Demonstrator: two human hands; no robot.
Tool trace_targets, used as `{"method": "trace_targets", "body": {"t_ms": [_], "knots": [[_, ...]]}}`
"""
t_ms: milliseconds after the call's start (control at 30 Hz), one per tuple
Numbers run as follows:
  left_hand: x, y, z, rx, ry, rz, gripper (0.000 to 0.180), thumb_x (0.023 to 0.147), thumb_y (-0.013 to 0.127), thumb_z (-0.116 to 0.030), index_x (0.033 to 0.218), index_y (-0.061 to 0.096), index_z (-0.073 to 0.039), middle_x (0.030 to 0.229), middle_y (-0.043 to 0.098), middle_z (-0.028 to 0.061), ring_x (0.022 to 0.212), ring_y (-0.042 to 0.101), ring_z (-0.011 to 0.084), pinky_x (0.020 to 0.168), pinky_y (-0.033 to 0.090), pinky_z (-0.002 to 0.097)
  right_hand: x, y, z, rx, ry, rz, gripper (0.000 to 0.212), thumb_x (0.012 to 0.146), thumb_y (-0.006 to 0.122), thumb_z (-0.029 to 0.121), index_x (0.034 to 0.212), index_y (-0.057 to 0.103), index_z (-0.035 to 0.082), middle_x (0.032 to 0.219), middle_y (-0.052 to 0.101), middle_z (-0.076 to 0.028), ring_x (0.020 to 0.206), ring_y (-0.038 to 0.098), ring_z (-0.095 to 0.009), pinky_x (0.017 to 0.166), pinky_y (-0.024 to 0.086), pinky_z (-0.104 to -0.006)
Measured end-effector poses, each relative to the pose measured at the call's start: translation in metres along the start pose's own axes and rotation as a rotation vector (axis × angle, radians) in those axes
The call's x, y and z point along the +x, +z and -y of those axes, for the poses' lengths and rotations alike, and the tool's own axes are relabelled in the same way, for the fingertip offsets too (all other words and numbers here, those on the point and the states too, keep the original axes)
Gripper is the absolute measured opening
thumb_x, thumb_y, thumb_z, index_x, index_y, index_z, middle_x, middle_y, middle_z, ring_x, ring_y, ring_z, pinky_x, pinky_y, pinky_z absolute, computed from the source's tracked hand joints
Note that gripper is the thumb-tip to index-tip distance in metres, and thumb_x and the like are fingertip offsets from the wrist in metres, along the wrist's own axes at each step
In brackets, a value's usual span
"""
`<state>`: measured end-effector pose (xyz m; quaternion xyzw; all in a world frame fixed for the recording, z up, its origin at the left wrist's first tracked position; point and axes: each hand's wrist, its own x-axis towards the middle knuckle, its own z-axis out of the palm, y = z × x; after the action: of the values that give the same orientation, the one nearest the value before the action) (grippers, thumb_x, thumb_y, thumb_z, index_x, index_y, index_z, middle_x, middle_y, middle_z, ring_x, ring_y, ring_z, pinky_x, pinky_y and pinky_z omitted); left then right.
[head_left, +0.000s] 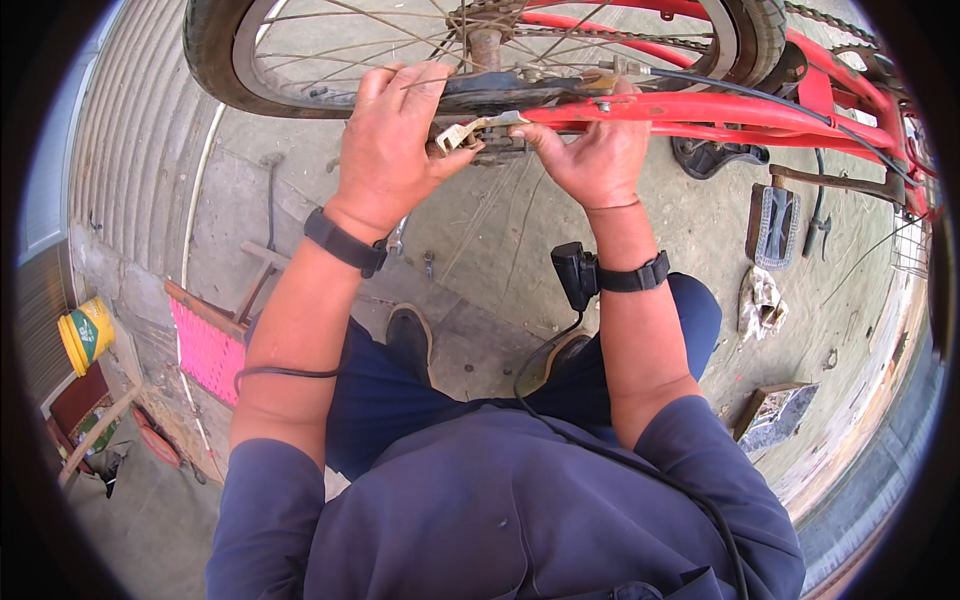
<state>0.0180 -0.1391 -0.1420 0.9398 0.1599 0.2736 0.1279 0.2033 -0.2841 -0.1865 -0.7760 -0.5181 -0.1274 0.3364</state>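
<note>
At the top of the head view is a red bicycle with its spoked wheel (218,62) nearest me. My left hand (390,145) is closed at the wheel's hub end, fingers over a dark part, thumb against a worn silver metal bracket (462,134). Across from it, my right hand (600,160) wraps the end of the red frame tube (720,107). Its thumb touches the other end of the bracket. A black cable (770,98) runs along the tube. The right fingertips are mostly hidden behind the frame.
A wrench (399,236) lies on the concrete by my left shoe (409,338). To the right are a pedal (773,228), a black saddle (716,156), and a rag (762,303). On the left stand a pink-topped stool (207,345) and a yellow bucket (87,337).
</note>
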Motion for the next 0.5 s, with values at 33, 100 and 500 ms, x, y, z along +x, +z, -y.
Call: {"method": "trace_targets", "body": {"t_ms": [33,100,500], "knots": [[0.0,-0.001,-0.001,-0.001,-0.001,0.0,0.068,0.062,0.092,-0.02,0.12,0.063,-0.001,0.119,0.067,0.013,0.108,0.06,0.0344,0.097,0.046,0.0438,0.001,0.001,0.0,0.017,-0.004,-0.014,0.062,0.065,0.088,0.063,0.086,0.075,0.007,0.094,0.067,-0.013,0.089,0.062,-0.036,0.077,0.049,-0.0459],[0.0,-0.002,-0.003,-0.001,-0.011,0.001,0.069,0.062,0.092,-0.019,0.122,0.062,-0.001,0.119,0.067,0.0132,0.109,0.06,0.0347,0.098,0.046,0.0442,0.001,0.002,-0.001,0.037,-0.006,-0.037,0.061,0.065,0.088,0.063,0.086,0.075,0.007,0.093,0.066,-0.013,0.089,0.062,-0.036,0.076,0.049,-0.0455],[-0.039,-0.021,-0.03,0.051,-0.095,-0.095,0.064,0.079,0.088,-0.024,0.13,0.058,0.0,0.122,0.064,0.0173,0.114,0.059,0.037,0.099,0.048,0.045,-0.001,0.002,-0.001,0.045,-0.007,-0.08,0.063,0.062,0.09,0.064,0.08,0.073,0.007,0.089,0.064,-0.011,0.082,0.062,-0.034,0.07,0.049,-0.045]]}}
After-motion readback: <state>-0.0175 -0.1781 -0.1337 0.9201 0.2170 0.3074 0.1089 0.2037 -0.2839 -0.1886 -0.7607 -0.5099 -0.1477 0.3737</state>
